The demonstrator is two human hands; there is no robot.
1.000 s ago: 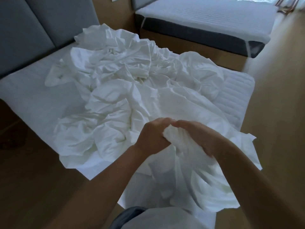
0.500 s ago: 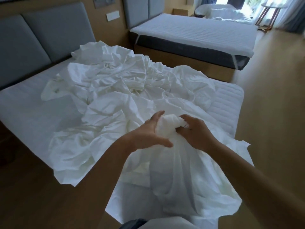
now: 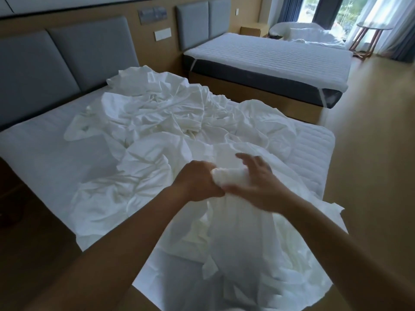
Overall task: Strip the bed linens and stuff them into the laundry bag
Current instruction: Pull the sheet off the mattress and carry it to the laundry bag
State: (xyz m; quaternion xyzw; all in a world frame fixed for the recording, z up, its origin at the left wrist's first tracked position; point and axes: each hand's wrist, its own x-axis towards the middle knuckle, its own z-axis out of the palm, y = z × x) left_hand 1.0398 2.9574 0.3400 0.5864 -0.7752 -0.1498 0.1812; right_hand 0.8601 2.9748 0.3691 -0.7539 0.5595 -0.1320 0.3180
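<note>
**Hands meeting at the middle**

Both bare arms are reaching forward and converging. The left hand (image 3: 197, 181) is gripping a wad of sheet (image 3: 226, 176), with its fingers curling tight round it and its knuckles facing up. The right hand (image 3: 258, 185) is touching the wad's other side, its fingers (image 3: 247, 159) spreading loosely above it.

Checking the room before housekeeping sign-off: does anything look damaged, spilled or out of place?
Nothing damaged or spilled. The linens lie crumpled in a heap on the near mattress, one end trailing off its foot, bunched in the grip of the left hand; the right hand is open beside that bunch.
</note>
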